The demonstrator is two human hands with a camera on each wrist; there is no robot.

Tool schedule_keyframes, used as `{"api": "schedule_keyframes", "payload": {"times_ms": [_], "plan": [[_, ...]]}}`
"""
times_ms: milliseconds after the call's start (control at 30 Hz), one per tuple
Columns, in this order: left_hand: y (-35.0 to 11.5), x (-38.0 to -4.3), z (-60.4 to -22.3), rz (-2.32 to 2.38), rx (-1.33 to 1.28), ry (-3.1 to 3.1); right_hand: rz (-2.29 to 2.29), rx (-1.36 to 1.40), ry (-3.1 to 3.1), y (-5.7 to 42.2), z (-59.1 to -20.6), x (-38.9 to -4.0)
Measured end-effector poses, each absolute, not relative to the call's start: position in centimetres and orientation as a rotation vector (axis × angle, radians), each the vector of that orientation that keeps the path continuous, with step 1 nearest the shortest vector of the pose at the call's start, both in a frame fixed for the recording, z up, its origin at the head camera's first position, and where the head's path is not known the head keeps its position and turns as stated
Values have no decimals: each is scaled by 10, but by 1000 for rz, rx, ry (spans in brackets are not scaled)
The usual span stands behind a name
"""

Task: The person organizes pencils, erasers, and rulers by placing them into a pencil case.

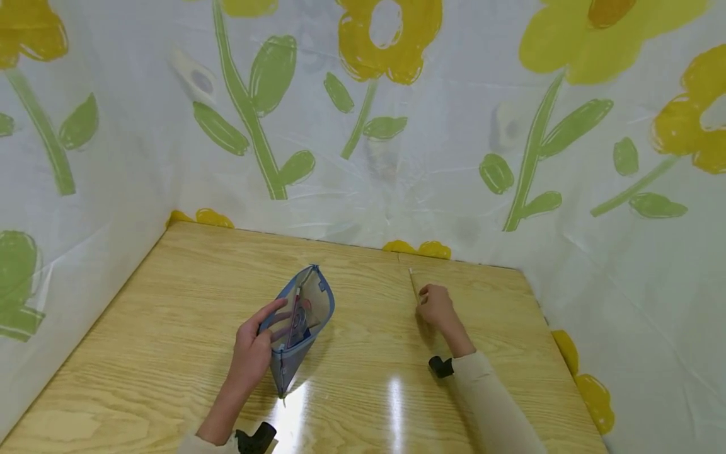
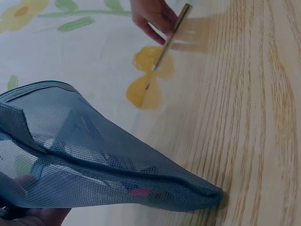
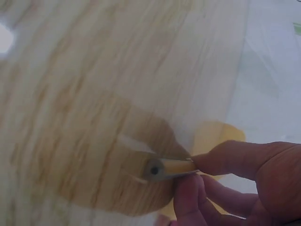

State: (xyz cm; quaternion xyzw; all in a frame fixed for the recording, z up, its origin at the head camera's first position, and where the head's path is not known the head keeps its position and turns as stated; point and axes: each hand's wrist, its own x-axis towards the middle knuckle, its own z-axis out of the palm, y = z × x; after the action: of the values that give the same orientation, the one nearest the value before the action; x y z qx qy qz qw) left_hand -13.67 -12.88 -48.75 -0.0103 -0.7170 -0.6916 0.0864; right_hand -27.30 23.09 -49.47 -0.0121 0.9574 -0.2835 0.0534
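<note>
A blue mesh zip pouch point(image 1: 295, 369) gapes open at the top, its lower corner close over the wooden table. My left hand point(image 1: 253, 345) grips its near side, several fingers reaching in past the rim and the thumb outside. Inside lie a slim pink-ended stick point(image 1: 297, 299) and some clear and dark items, partly hidden by the mesh. To the right, my right hand point(image 1: 439, 309) pinches a yellow pencil point(image 2: 171, 35) between thumb and fingers. Its pointed end faces away toward the back wall; the flat end with a dark core point(image 3: 154, 170) shows in the right wrist view.
The wooden table point(image 1: 170, 315) runs back to a white flower-printed cloth point(image 1: 442, 176), which also hangs along the left and right sides. Black wrist camera mounts point(image 1: 440, 367) sit at both cuffs.
</note>
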Motion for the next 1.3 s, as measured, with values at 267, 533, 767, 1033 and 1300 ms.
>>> {"api": "schedule_keyframes", "payload": {"times_ms": [267, 533, 767, 1033, 1300], "plan": [[-130, -134, -488, -2039, -49, -2103, -910, -98, 2824, 220, -493, -269], [-129, -131, -489, -2039, -33, -2138, -860, -123, 2820, 220, -495, -266], [-129, -132, -487, -2045, -25, -2138, -952, -126, 2797, 219, -498, -264], [-129, -130, -489, -2056, -25, -2142, -1111, -130, 2775, 215, -503, -255], [-129, -133, -486, -2037, -44, -2132, -1472, -210, 2496, 198, -491, -238]]}}
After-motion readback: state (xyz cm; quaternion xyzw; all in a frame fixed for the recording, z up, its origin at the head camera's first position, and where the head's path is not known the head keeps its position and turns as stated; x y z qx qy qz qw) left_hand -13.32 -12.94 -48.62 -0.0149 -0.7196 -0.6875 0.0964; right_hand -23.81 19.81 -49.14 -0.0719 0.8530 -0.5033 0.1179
